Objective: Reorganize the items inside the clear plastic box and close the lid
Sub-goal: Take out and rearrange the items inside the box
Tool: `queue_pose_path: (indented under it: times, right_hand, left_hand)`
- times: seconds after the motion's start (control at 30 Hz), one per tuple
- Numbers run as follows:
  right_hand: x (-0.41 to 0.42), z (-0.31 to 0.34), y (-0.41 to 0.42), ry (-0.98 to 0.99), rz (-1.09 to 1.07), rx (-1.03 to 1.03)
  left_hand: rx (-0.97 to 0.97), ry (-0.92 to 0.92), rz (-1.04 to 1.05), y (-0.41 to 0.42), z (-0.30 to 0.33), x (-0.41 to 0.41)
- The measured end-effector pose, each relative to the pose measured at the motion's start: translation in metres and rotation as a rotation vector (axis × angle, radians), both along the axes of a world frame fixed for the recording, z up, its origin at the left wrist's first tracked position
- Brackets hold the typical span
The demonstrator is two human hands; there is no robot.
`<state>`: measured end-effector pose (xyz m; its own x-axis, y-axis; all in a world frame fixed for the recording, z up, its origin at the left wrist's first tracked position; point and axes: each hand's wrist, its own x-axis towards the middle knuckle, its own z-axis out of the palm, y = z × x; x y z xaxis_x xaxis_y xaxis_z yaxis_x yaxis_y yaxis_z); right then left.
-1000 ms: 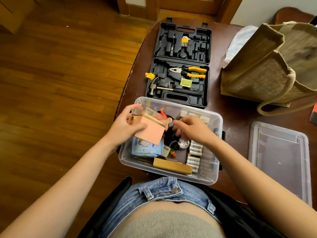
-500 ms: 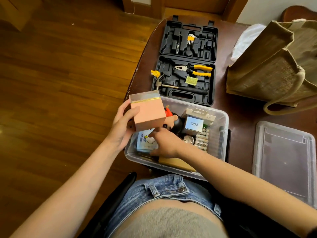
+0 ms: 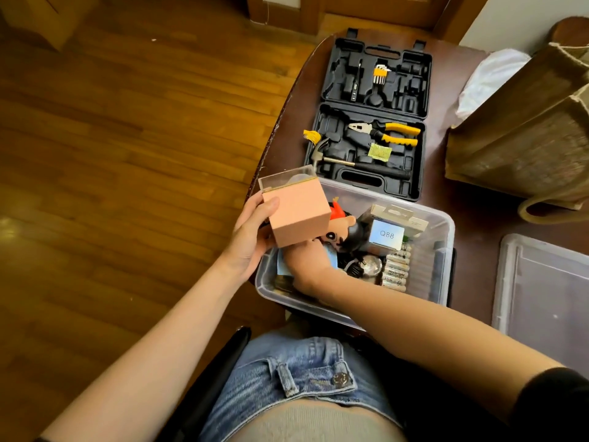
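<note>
Left hand (image 3: 251, 240) grips pink box (image 3: 298, 215) above clear plastic box (image 3: 444, 250) left edge; right hand (image 3: 306, 260) reaches inside, grip hidden.

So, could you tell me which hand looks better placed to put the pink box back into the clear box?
Left, probably: the left hand already grips the pink box above the clear box; the right hand is down inside.
</note>
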<state>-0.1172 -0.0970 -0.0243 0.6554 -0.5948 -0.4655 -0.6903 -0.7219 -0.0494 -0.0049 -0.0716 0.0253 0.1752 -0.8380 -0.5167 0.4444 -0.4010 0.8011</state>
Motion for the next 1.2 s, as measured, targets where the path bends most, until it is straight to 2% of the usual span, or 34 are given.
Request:
queue_pose_path:
  times: [0.2,0.37,0.67,0.83,0.93,1.2]
  right_hand:
    - [-0.011,0.002,-0.001,-0.228,-0.068,0.043]
    - [-0.018,0.005,-0.008,-0.313,-0.122,0.107]
    - [-0.073,0.051,-0.015,-0.779,-0.597,0.482]
    - [-0.125,0.077,-0.021,-0.980,-0.776,0.546]
    - [-0.160,0.081,-0.023,-0.962,-0.864,0.550]
    - [-0.180,0.053,-0.024,-0.516,-0.762,0.549]
  left_hand:
    - [-0.035,0.032,0.004,0.001,0.001,0.007]
    - [-0.082,0.058,0.002,-0.002,0.007,0.016]
    - [-0.178,0.126,0.031,-0.010,0.009,0.020]
    - [-0.165,0.137,-0.044,-0.018,0.009,0.008]
    - [-0.142,0.131,-0.094,-0.020,0.008,-0.002]
    - [-0.108,0.117,-0.160,-0.024,0.004,-0.010]
